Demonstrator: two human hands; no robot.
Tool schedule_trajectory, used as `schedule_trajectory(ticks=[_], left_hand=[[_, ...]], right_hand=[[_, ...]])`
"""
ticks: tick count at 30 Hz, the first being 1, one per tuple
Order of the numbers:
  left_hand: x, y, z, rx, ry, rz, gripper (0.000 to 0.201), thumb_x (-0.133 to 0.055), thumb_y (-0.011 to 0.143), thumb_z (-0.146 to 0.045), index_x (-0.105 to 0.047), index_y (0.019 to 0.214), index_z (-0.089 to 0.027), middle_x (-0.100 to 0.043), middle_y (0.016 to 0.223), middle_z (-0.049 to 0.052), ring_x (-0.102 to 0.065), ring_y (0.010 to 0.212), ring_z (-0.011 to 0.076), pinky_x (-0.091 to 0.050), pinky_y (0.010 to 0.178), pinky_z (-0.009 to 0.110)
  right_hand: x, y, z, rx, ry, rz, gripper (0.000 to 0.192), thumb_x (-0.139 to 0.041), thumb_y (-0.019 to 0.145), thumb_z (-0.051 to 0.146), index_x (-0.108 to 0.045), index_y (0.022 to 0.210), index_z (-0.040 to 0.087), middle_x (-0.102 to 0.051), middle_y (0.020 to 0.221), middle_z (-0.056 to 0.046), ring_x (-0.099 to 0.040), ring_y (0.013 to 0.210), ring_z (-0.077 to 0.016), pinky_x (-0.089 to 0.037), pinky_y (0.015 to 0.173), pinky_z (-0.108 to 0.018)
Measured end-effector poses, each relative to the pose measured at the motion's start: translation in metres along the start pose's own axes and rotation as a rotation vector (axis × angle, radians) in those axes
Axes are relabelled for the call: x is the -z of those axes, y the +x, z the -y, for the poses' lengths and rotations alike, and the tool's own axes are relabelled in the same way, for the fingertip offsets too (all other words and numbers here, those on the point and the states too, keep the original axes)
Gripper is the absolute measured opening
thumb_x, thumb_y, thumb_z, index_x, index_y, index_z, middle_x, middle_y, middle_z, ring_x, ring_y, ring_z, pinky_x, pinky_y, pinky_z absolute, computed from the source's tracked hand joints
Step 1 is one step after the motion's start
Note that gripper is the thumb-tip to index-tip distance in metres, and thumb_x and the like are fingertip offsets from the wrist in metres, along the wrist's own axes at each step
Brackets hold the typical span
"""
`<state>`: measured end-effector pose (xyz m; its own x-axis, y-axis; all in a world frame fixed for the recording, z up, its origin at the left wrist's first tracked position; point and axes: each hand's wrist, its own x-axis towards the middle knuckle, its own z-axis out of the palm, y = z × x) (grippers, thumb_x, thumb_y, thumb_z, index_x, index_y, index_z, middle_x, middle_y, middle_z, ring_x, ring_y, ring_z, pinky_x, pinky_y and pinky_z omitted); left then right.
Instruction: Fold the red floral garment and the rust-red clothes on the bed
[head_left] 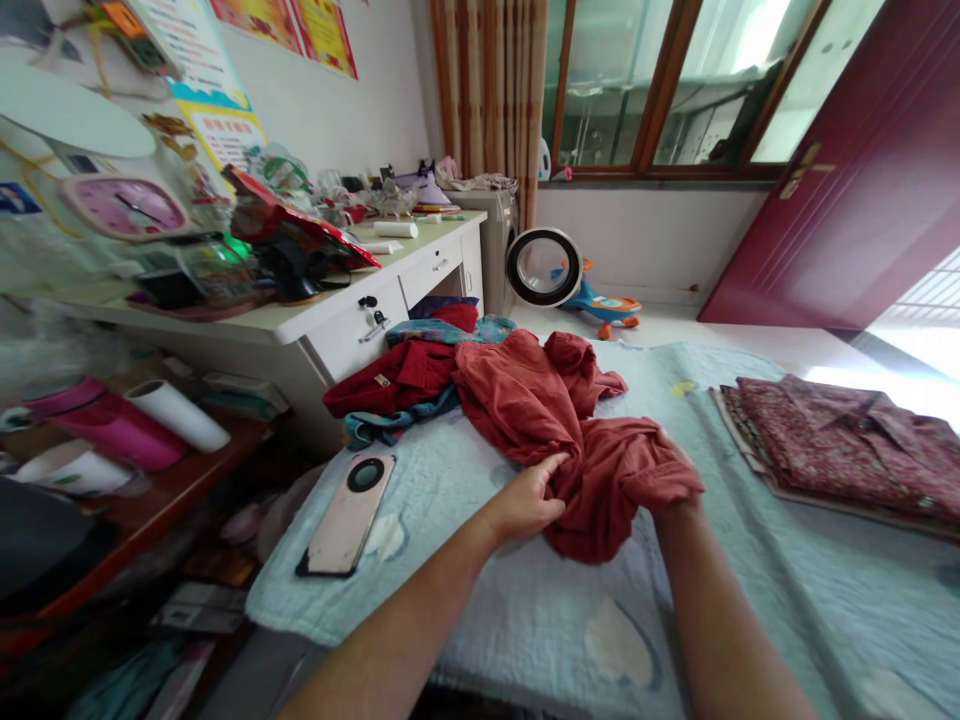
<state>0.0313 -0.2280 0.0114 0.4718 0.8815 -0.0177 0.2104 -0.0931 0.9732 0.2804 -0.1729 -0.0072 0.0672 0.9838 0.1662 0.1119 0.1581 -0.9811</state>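
Both hands, left hand (527,503) and right hand (671,465), grip clamped on the crumpled red garment (570,420).

The crumpled cloth garment (577,430) was rust-red, the quilted bed cover (540,610) pale blue, the folded shirt (847,440) maroon with floral print.

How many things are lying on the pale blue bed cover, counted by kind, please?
Crumpled red garment, held by left hand and right hand: 1
Loose clothes pile: 1
Folded patterned stack: 1
Phone: 1
Total: 4
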Motion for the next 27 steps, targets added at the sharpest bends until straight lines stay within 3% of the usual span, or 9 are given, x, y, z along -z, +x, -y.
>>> schedule_trajectory(ticks=[2, 5, 7, 10, 13, 17, 21, 27], left_hand=[[0.005, -0.013, 0.002, -0.043, 0.166, -0.070, 0.073, -0.062, 0.073, -0.017, -0.044, 0.144, -0.020, -0.054, 0.140, 0.010, -0.051, 0.127, 0.0268, -0.038, 0.110, 0.042], [0.016, -0.031, 0.005, -0.066, 0.368, -0.113, 0.059, -0.060, 0.080, -0.022, -0.050, 0.139, -0.020, -0.058, 0.133, 0.011, -0.053, 0.122, 0.0254, -0.041, 0.106, 0.041], [0.027, -0.045, 0.009, -0.071, 0.494, -0.142, 0.049, -0.057, 0.083, -0.023, -0.056, 0.132, -0.020, -0.062, 0.125, 0.010, -0.056, 0.116, 0.0240, -0.043, 0.103, 0.040], [0.048, -0.067, 0.016, -0.016, 0.755, -0.291, 0.042, -0.058, 0.083, -0.022, -0.061, 0.125, -0.022, -0.062, 0.124, 0.010, -0.054, 0.115, 0.0258, -0.041, 0.103, 0.043], [0.078, -0.094, 0.025, 0.136, 1.052, -0.522, 0.040, -0.060, 0.082, -0.023, -0.063, 0.122, -0.022, -0.056, 0.132, 0.011, -0.049, 0.121, 0.0304, -0.036, 0.105, 0.047], [0.120, -0.133, 0.037, 0.372, 1.266, -0.725, 0.039, -0.053, 0.085, -0.024, -0.062, 0.123, -0.019, -0.053, 0.134, 0.015, -0.047, 0.122, 0.0327, -0.038, 0.103, 0.046], [0.142, -0.158, 0.046, 0.583, 1.287, -0.702, 0.045, -0.052, 0.086, -0.035, -0.060, 0.126, -0.015, -0.056, 0.128, 0.017, -0.053, 0.114, 0.0351, -0.042, 0.096, 0.045], [0.148, -0.159, 0.045, 0.679, 1.207, -0.637, 0.063, -0.059, 0.080, -0.049, -0.052, 0.133, -0.016, -0.054, 0.131, 0.017, -0.053, 0.118, 0.0340, -0.041, 0.100, 0.043]], right_hand=[[-0.009, -0.013, 0.023, 0.002, 0.124, 0.020, 0.082, -0.018, 0.088, 0.074, -0.036, 0.148, 0.021, -0.054, 0.139, -0.018, -0.061, 0.118, -0.0311, -0.051, 0.092, -0.048], [-0.028, -0.028, 0.050, 0.086, 0.081, 0.147, 0.080, -0.021, 0.089, 0.070, -0.011, 0.156, 0.027, -0.036, 0.154, -0.011, -0.050, 0.130, -0.0286, -0.046, 0.101, -0.047], [-0.042, -0.033, 0.056, 0.109, -0.077, 0.268, 0.081, -0.039, 0.087, 0.067, -0.017, 0.155, 0.029, -0.032, 0.156, -0.009, -0.042, 0.137, -0.0279, -0.040, 0.107, -0.046], [-0.065, -0.033, 0.048, 0.147, -0.466, 0.308, 0.072, -0.060, 0.079, 0.058, -0.045, 0.143, 0.027, -0.036, 0.154, -0.009, -0.032, 0.142, -0.0300, -0.029, 0.114, -0.048], [-0.084, -0.035, 0.030, 0.202, -0.720, 0.216, 0.058, -0.058, 0.081, 0.053, -0.056, 0.132, 0.024, -0.040, 0.149, -0.011, -0.034, 0.139, -0.0320, -0.028, 0.114, -0.051], [-0.092, -0.039, 0.017, 0.212, -0.754, 0.183, 0.054, -0.052, 0.086, 0.051, -0.053, 0.133, 0.025, -0.038, 0.149, -0.011, -0.034, 0.139, -0.0313, -0.028, 0.113, -0.051], [-0.090, -0.041, 0.017, 0.208, -0.742, 0.189, 0.054, -0.050, 0.087, 0.052, -0.052, 0.133, 0.023, -0.037, 0.149, -0.012, -0.034, 0.139, -0.0302, -0.028, 0.113, -0.049], [-0.089, -0.043, 0.017, 0.196, -0.699, 0.176, 0.054, -0.049, 0.088, 0.051, -0.051, 0.134, 0.023, -0.035, 0.151, -0.012, -0.030, 0.141, -0.0296, -0.027, 0.114, -0.049]])
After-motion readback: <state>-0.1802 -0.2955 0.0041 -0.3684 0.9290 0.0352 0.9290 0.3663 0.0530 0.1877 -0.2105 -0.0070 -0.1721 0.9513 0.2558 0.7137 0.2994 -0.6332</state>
